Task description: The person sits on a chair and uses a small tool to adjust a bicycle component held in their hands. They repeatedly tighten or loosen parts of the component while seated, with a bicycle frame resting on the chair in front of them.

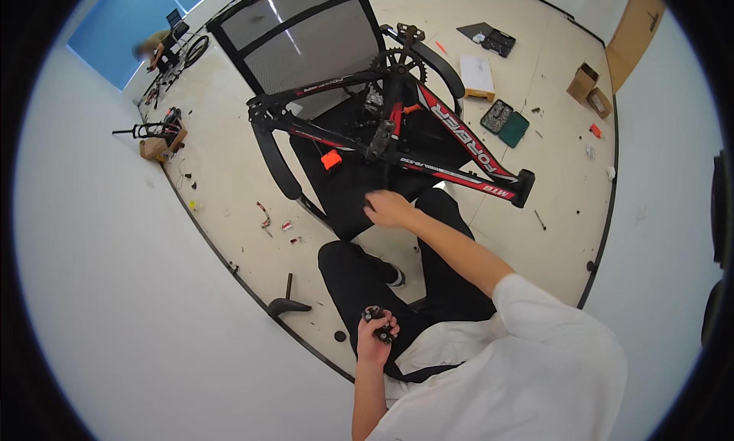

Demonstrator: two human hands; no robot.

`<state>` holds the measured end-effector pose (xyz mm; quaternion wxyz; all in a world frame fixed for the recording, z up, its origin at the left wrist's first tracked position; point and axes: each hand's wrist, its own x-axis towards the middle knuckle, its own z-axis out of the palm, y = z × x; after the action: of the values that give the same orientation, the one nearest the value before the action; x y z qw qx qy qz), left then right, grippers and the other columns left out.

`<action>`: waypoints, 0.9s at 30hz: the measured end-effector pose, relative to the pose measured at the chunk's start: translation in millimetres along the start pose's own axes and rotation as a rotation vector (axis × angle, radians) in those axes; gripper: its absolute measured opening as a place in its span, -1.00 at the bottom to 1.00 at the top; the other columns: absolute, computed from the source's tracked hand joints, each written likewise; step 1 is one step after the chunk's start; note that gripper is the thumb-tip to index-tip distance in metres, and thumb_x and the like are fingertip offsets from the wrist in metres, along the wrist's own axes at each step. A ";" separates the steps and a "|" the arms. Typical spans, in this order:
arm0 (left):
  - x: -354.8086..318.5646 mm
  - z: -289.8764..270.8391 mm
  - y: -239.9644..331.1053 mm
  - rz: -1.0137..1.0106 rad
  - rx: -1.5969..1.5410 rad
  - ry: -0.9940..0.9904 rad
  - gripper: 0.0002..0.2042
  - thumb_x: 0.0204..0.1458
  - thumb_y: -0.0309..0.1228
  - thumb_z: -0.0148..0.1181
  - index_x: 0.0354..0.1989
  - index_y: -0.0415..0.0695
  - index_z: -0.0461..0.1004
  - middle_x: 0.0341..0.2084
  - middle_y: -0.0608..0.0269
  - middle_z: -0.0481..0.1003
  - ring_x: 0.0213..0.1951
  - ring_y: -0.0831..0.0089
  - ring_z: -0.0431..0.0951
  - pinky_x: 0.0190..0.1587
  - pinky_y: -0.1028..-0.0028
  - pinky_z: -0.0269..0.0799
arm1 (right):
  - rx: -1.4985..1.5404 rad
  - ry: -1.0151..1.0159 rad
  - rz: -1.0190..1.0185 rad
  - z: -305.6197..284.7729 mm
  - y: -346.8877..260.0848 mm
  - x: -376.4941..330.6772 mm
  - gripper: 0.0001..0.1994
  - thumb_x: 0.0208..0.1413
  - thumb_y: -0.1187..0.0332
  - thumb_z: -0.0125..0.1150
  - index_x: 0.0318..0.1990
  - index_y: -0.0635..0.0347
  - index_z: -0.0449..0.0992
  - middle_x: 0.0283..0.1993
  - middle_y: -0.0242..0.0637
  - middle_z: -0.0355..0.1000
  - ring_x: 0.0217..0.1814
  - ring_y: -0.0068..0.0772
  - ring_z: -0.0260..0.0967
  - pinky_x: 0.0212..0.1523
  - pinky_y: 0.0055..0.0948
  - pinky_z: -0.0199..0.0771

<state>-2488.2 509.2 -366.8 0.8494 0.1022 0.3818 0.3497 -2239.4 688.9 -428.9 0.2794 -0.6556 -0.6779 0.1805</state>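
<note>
Close to my lap, my left hand [376, 341] is wrapped round a small black metal bike part [376, 328] with silvery spots. My right hand [388, 209] reaches over the front of a black chair seat [344, 211], its fingers curled and slightly blurred. A dark spot shows at its fingertips, too unclear to name. Above it, a black and red bicycle frame [459, 139] lies across the chair with its crankset [399, 65] at the far end. An orange boxy item [330, 160] rests on the seat below the frame.
Green toolbox [514, 129], black tool case [498, 43], white box [477, 72] and cardboard boxes [582, 81] stand right. A saddle with its post [289, 303] and small parts lie left. Far left, another person [158, 47] bends near a wheel [197, 51].
</note>
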 end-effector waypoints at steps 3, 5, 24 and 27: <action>5.6 -6.7 20.4 0.056 -0.021 0.045 -0.80 -0.14 -0.60 0.08 -0.30 -0.15 0.34 -0.46 0.15 0.35 -0.40 0.33 0.33 -0.44 0.42 0.28 | -0.036 0.143 -0.101 30.6 14.7 55.3 -0.78 -0.01 0.30 0.11 -0.32 0.30 0.45 -0.22 -0.02 0.40 -0.10 0.02 0.37 -0.12 -0.07 0.43; 14.6 -15.1 23.7 0.094 -0.055 0.072 -0.82 -0.15 -0.55 0.09 -0.31 -0.18 0.33 -0.48 0.17 0.33 -0.42 0.35 0.31 -0.45 0.42 0.27 | 0.102 0.267 -0.174 23.4 21.1 71.5 -0.82 -0.01 0.34 0.11 -0.32 0.29 0.45 -0.23 -0.02 0.40 -0.12 0.02 0.37 -0.15 -0.08 0.41; 39.1 -15.8 22.5 0.038 0.138 -0.059 -0.75 0.00 -0.59 0.24 -0.21 -0.14 0.29 -0.43 0.16 0.41 -0.48 0.43 0.41 -0.50 0.48 0.31 | -0.404 0.209 0.353 -62.1 193.3 100.3 -0.73 0.01 0.33 0.19 -0.20 0.29 0.33 -0.25 0.01 0.41 -0.14 0.10 0.41 -0.13 -0.07 0.44; 31.2 -19.3 8.1 0.021 0.112 -0.054 -0.77 0.02 -0.60 0.23 -0.24 -0.14 0.30 -0.44 0.22 0.43 -0.49 0.46 0.43 -0.49 0.49 0.33 | -0.364 0.208 0.326 -73.2 181.2 76.6 -0.74 0.02 0.34 0.17 -0.22 0.33 0.33 -0.25 0.06 0.43 -0.16 0.17 0.42 -0.15 -0.04 0.46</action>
<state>-2491.8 534.3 -394.5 0.8486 0.1632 0.3765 0.3338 -2050.3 769.4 -471.8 0.1921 -0.8106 -0.5524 0.0297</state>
